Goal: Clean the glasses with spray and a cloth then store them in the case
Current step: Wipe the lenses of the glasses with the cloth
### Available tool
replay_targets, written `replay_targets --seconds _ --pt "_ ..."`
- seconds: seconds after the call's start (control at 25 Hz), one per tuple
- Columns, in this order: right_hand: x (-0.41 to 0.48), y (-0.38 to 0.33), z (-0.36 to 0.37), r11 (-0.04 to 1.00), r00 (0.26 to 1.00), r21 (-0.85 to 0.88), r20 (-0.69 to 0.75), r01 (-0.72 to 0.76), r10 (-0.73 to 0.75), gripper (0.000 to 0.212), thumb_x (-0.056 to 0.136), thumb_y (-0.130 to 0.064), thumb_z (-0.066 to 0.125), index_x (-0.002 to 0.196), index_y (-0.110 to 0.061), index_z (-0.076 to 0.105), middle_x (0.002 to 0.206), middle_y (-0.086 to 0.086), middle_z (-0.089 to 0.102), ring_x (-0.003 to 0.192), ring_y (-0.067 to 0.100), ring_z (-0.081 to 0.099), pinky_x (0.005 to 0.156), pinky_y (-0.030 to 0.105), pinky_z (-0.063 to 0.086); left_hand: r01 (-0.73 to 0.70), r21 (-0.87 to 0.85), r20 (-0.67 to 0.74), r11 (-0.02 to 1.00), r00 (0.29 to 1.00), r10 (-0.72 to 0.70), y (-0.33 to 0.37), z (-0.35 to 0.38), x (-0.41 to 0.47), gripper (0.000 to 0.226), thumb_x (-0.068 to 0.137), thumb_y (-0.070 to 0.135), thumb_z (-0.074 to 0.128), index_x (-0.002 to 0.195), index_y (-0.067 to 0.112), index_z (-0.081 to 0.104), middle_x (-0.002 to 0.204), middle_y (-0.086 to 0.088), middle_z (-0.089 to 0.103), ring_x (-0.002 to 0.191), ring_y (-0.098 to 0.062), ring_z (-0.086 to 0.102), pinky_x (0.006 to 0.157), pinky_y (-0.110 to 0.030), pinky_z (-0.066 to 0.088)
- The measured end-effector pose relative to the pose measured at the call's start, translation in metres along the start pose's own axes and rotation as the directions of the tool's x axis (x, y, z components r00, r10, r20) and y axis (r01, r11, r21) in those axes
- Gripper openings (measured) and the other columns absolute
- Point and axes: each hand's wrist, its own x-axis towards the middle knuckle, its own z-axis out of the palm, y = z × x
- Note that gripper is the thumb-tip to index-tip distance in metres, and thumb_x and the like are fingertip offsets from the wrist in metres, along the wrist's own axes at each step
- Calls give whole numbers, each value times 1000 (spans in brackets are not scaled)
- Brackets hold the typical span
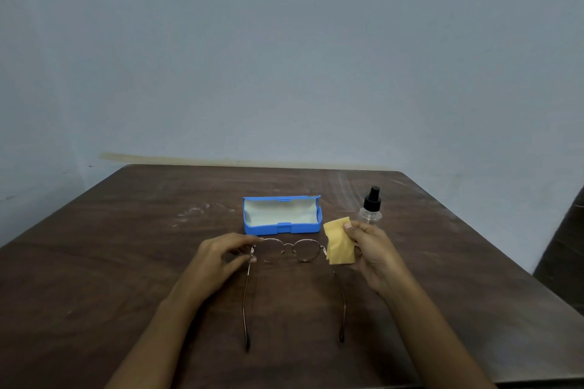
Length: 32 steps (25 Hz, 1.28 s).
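Observation:
Thin metal round-lens glasses (294, 250) are held over the table with both temples unfolded toward me. My left hand (218, 259) pinches the frame's left corner between thumb and fingers. My right hand (373, 249) grips a folded yellow cloth (336, 241) beside the right lens. Behind the glasses lies a blue case (282, 229), open, with a pale lining showing. A small clear spray bottle (371, 207) with a black nozzle stands upright just behind my right hand.
Everything sits on a dark brown wooden table (126, 262) against a pale blue wall. The table's right edge runs diagonally near a dark object (565, 246) at the far right.

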Motion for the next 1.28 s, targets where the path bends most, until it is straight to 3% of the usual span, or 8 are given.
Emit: replay_targets --seconds 0.28,0.48,0.6,0.72,0.88,1.08,1.2,1.28 --pt "-1 -1 0 983 992 137 49 -123 118 12 94 -8 45 86 -11 54 85 13 61 65 26 63 44 35 58 30 -32 -110 999 993 -34 -6 3 1 23 69 4 75 89 16 74 85 11 71 84 9 62 74 -3 45" --pt "2 -4 5 942 985 294 102 -162 137 12 94 -6 44 86 -9 53 65 13 68 56 23 66 47 40 57 63 -40 -213 997 974 -70 -8 3 2 11 74 2 71 78 13 73 78 11 73 78 1 64 68 -10 46" --pt "3 -2 8 905 985 391 97 -171 144 10 93 -6 45 86 -7 52 81 14 60 74 26 59 50 46 56 95 -78 -251 992 962 -111 -8 3 3 9 75 4 70 73 13 70 67 22 69 70 8 61 62 -4 41" --pt "2 4 10 865 991 485 31 -128 129 8 94 -7 45 95 -5 52 86 13 60 77 26 58 58 45 57 135 -116 -254 984 954 -161 -7 5 4 11 75 4 70 69 13 67 61 10 69 64 2 63 59 -7 44" --pt "-10 24 10 968 983 251 -176 -10 56 13 94 -12 46 103 -11 55 82 6 61 72 19 57 63 36 48 134 -141 -294 981 940 -171 -4 5 3 33 76 6 69 60 31 56 58 3 69 67 -6 65 61 -12 45" --pt "-34 34 36 991 989 13 65 130 -131 21 91 -15 52 80 -16 71 80 3 71 70 13 62 52 27 51 89 -82 -335 993 935 -111 -5 8 5 24 76 5 69 62 19 58 60 8 68 71 -6 65 58 -8 43" --pt "-29 27 61 886 938 -307 101 347 -332 13 87 -14 60 94 -18 70 88 3 71 81 13 62 66 19 48 65 -54 -314 996 946 -79 -5 10 6 17 75 3 70 63 11 60 61 9 67 72 -5 64 57 -8 43" --pt "-26 27 77 770 884 -457 92 446 -458 11 85 -17 62 96 -17 65 77 -1 66 72 10 60 61 11 42 38 -25 -300 999 953 -44 -3 11 6 16 74 1 71 64 11 61 62 13 65 70 -4 63 56 -7 42"
